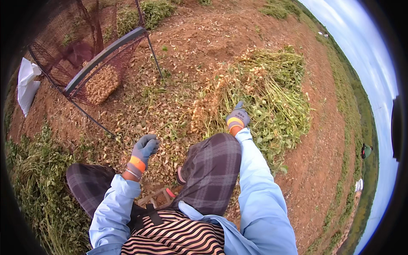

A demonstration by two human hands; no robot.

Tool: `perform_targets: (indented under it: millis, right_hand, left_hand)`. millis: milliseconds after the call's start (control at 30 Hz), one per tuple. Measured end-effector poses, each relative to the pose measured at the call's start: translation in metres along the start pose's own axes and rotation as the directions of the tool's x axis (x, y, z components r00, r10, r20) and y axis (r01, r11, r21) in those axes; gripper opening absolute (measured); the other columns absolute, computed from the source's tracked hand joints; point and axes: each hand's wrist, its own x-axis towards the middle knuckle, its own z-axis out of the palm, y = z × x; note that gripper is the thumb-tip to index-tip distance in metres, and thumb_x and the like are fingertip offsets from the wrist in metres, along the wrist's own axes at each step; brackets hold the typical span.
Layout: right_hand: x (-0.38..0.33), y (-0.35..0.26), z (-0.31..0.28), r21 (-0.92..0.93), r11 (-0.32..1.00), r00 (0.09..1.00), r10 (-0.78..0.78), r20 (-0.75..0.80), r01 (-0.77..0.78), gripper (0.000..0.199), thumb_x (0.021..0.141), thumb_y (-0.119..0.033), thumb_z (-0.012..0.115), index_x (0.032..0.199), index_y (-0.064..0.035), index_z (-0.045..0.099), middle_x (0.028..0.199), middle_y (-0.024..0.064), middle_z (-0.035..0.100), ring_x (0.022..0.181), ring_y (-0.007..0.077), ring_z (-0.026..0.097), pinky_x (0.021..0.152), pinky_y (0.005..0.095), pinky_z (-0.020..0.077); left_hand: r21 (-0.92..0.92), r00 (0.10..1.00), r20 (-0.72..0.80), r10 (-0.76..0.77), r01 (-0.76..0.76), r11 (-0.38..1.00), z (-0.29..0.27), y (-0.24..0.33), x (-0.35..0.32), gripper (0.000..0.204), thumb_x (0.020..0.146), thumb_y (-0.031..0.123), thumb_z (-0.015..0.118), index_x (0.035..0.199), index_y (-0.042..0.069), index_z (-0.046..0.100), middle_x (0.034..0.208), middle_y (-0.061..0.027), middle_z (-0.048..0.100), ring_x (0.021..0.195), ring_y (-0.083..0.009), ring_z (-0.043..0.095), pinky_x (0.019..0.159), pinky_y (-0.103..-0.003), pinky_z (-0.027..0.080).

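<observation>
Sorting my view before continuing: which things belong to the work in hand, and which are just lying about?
Seemingly in use:
right hand, over the heaped peanut plants
left hand, apart from them
peanuts in the framed net

Apparently lying about:
white sack, far left
green plants, lower left

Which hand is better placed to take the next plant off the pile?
Likely the right hand: it is at the near side of the pile, on or just above the plants. The left hand is apart from it, over leaf-strewn ground.
</observation>
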Motion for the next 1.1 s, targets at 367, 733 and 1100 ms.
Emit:
perform_targets:
  millis: [367, 733, 1100]
  right_hand:
    - [0.014, 0.068, -0.115, 0.347, 0.934, 0.967, 0.011, -0.253, 0.08, 0.058, 0.069, -0.031, 0.063, 0.119, -0.0062, 0.046, 0.1, 0.0184, 0.059, 0.091, 0.0324, 0.058, 0.08, 0.037, 0.0453]
    - [-0.023, 0.096, -0.247, 0.384, 0.677, 0.706, -0.289, -0.647, 0.628, 0.066, 0.066, -0.019, 0.059, 0.124, 0.0034, 0.037, 0.112, 0.0272, 0.051, 0.102, 0.0338, 0.053, 0.086, 0.0356, 0.0401]
    - [-0.058, 0.011, -0.193, 0.594, 0.375, 0.696, -0.488, -0.526, 0.712, 0.07, 0.065, -0.017, 0.061, 0.125, 0.0078, 0.034, 0.121, 0.0238, 0.045, 0.113, 0.0271, 0.044, 0.094, 0.0303, 0.033]
  left_hand:
    - [-0.02, 1.0, -0.022, 0.005, -0.006, 1.0, 0.002, 0.003, 0.004, 0.032, 0.082, 0.021, 0.055, 0.107, 0.002, 0.051, 0.091, -0.0053, 0.058, 0.076, -0.0127, 0.056, 0.065, -0.024, 0.047]
    - [-0.009, 0.917, 0.266, 0.296, -0.305, 0.952, 0.102, 0.076, 0.032, 0.048, 0.083, 0.033, 0.054, 0.118, 0.002, 0.046, 0.11, -0.0067, 0.053, 0.1, -0.0148, 0.049, 0.086, -0.028, 0.039]
    - [0.073, 0.968, 0.25, -0.004, -0.015, 0.997, 0.159, 0.043, 0.058, 0.054, 0.069, 0.036, 0.07, 0.094, -0.01, 0.056, 0.085, -0.0086, 0.059, 0.072, -0.0147, 0.052, 0.067, -0.028, 0.043]
